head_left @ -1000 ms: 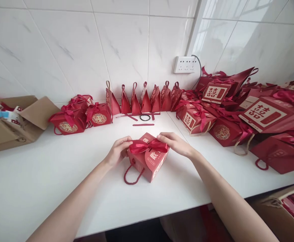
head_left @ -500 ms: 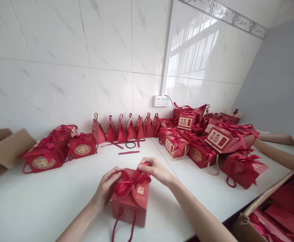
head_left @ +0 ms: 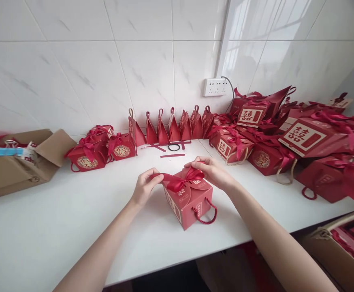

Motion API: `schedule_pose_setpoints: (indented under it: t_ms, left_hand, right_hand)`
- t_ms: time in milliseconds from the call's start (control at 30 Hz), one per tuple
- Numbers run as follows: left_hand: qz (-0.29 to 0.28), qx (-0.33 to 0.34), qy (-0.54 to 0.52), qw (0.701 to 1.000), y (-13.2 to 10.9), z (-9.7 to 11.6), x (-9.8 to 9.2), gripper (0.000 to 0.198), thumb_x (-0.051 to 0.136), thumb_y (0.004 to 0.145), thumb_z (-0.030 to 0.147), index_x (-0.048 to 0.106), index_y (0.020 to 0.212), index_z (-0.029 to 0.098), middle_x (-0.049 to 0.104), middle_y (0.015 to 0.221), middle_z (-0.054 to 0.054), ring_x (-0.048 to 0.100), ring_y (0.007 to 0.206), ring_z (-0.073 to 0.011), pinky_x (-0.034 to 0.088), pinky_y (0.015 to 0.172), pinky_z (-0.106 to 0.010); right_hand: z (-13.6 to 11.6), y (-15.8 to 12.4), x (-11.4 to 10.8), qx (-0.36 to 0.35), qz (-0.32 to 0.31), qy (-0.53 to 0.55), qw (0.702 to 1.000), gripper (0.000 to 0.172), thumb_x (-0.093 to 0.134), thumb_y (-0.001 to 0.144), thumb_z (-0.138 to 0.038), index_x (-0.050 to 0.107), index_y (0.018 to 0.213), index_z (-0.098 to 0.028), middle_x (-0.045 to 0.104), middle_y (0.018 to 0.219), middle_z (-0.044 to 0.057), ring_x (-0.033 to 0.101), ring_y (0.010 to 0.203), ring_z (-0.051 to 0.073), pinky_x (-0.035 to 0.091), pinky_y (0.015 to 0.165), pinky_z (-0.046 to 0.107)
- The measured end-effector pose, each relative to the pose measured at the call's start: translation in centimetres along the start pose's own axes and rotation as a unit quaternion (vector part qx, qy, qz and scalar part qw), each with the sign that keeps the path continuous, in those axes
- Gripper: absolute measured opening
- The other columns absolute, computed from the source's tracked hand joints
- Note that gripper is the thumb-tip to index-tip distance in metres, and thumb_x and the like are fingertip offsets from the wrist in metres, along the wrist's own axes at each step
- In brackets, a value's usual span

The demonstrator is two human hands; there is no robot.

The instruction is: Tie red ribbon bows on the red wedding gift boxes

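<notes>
A red gift box (head_left: pixel 195 205) with a twisted cord handle sits on the white table. Across its top lies a red satin ribbon (head_left: pixel 178 183) tied in a bow. The fingers of my left hand (head_left: pixel 146 184) pinch the ribbon's end at the box's left side and pull it out sideways. My right hand (head_left: pixel 212 170) is closed at the bow's right loop, behind the box's far right corner; its fingertips are partly hidden by the ribbon.
Finished-looking red boxes (head_left: pixel 87 156) stand at the left beside an open cardboard carton (head_left: pixel 22 166). Small triangular red boxes (head_left: pixel 161 132) line the wall. A heap of boxes (head_left: pixel 310 136) fills the right side, above another carton (head_left: pixel 325 247). Ribbon strips and a black ring (head_left: pixel 173 148) lie mid-table.
The box has turned so its corner and cord handle face right. My left hand has moved from the box's side to the ribbon end. The view has shifted; the other person's arms are out of sight.
</notes>
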State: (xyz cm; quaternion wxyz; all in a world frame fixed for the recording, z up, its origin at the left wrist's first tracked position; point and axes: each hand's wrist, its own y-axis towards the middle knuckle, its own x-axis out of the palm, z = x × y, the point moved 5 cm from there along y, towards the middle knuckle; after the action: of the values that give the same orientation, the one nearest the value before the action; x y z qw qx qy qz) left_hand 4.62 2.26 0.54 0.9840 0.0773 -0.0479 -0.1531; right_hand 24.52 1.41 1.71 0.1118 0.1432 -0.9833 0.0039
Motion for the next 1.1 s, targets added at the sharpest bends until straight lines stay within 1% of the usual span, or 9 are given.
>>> schedule_pose_setpoints:
  t_ms: [133, 300, 533, 700, 833, 900, 967, 1033, 1100]
  left_hand:
    - [0.018, 0.032, 0.028, 0.999, -0.2, 0.3, -0.1, 0.023, 0.063, 0.072, 0.031, 0.051, 0.06, 0.015, 0.051, 0.06, 0.002, 0.046, 0.058, -0.01, 0.036, 0.056, -0.023]
    - [0.004, 0.034, 0.022, 0.999, -0.7, 0.7, 0.4, 0.023, 0.06, 0.076, 0.031, 0.052, 0.062, 0.016, 0.051, 0.063, 0.002, 0.047, 0.061, -0.0101, 0.037, 0.059, -0.023]
    - [-0.002, -0.042, -0.018, 0.999, -0.6, 0.1, 1.4, 0.025, 0.065, 0.072, 0.033, 0.05, 0.06, 0.016, 0.052, 0.057, 0.004, 0.046, 0.053, -0.0083, 0.036, 0.054, -0.021]
    - [-0.015, -0.09, -0.036, 0.995, -0.5, -0.4, 2.5, 0.025, 0.066, 0.071, 0.036, 0.051, 0.065, 0.017, 0.051, 0.056, 0.005, 0.044, 0.048, -0.007, 0.034, 0.049, -0.021]
    - [-0.051, -0.12, -0.011, 0.991, -0.3, -1.2, 3.4, 0.026, 0.066, 0.07, 0.039, 0.052, 0.068, 0.017, 0.053, 0.059, 0.004, 0.046, 0.05, -0.0079, 0.036, 0.05, -0.021]
    - [-0.047, -0.126, 0.01, 0.991, -0.1, -1.7, 3.3, 0.026, 0.066, 0.07, 0.04, 0.054, 0.079, 0.018, 0.058, 0.069, 0.001, 0.053, 0.058, -0.011, 0.04, 0.055, -0.023]
    - [0.001, -0.087, 0.046, 0.995, 0.1, -1.6, 2.6, 0.033, 0.067, 0.069, 0.038, 0.054, 0.094, 0.02, 0.061, 0.089, -0.002, 0.059, 0.078, -0.0162, 0.045, 0.066, -0.026]
    - [0.052, 0.009, 0.08, 0.995, 0.1, -0.4, 1.9, 0.037, 0.065, 0.071, 0.034, 0.053, 0.103, 0.022, 0.058, 0.111, -0.006, 0.055, 0.104, -0.0211, 0.044, 0.082, -0.03]
    - [0.034, 0.117, 0.089, 0.989, -0.3, 1.4, 2.0, 0.031, 0.059, 0.076, 0.034, 0.058, 0.104, 0.022, 0.052, 0.125, -0.007, 0.044, 0.121, -0.0241, 0.038, 0.096, -0.034]
  right_hand:
    - [0.0, -0.1, 0.1, -0.004, -0.006, -0.014, 1.0, 0.021, 0.068, 0.074, -0.033, 0.057, 0.069, -0.016, 0.069, 0.087, 0.005, 0.063, 0.078, 0.015, 0.045, 0.072, 0.029]
    - [-0.3, -0.5, 0.6, 0.005, -0.016, -0.043, 0.999, 0.023, 0.067, 0.074, -0.036, 0.056, 0.07, -0.016, 0.066, 0.077, 0.003, 0.059, 0.066, 0.013, 0.041, 0.059, 0.026]
    - [-0.6, -0.6, 1.2, -0.004, -0.011, -0.043, 0.999, 0.024, 0.068, 0.073, -0.036, 0.055, 0.07, -0.016, 0.06, 0.065, -0.001, 0.054, 0.055, 0.009, 0.036, 0.051, 0.022]
    - [0.0, -0.4, 2.2, 0.039, -0.01, 0.0, 0.999, 0.031, 0.076, 0.064, -0.034, 0.051, 0.064, -0.016, 0.051, 0.055, -0.006, 0.047, 0.047, 0.006, 0.035, 0.047, 0.02]
    - [0.7, -0.4, 2.9, 0.079, -0.017, 0.029, 0.996, 0.031, 0.077, 0.064, -0.034, 0.054, 0.08, -0.018, 0.053, 0.056, -0.006, 0.048, 0.046, 0.007, 0.034, 0.045, 0.019]
    - [1.0, -0.2, 2.5, 0.09, 0.008, 0.013, 0.996, 0.033, 0.073, 0.068, -0.037, 0.054, 0.089, -0.02, 0.057, 0.064, -0.004, 0.052, 0.052, 0.009, 0.038, 0.048, 0.021]
    - [0.7, -0.1, 1.4, 0.064, 0.069, -0.048, 0.994, 0.033, 0.068, 0.072, -0.043, 0.055, 0.093, -0.021, 0.061, 0.079, 0.001, 0.058, 0.066, 0.012, 0.043, 0.056, 0.023]
    - [-0.2, -0.4, 0.0, 0.004, 0.147, -0.114, 0.983, 0.033, 0.062, 0.076, -0.048, 0.057, 0.094, -0.021, 0.061, 0.093, 0.004, 0.059, 0.083, 0.015, 0.046, 0.068, 0.026]
    - [-1.3, -1.3, -0.9, -0.043, 0.191, -0.149, 0.969, 0.035, 0.056, 0.078, -0.052, 0.058, 0.09, -0.02, 0.06, 0.092, 0.005, 0.058, 0.086, 0.017, 0.046, 0.073, 0.029]
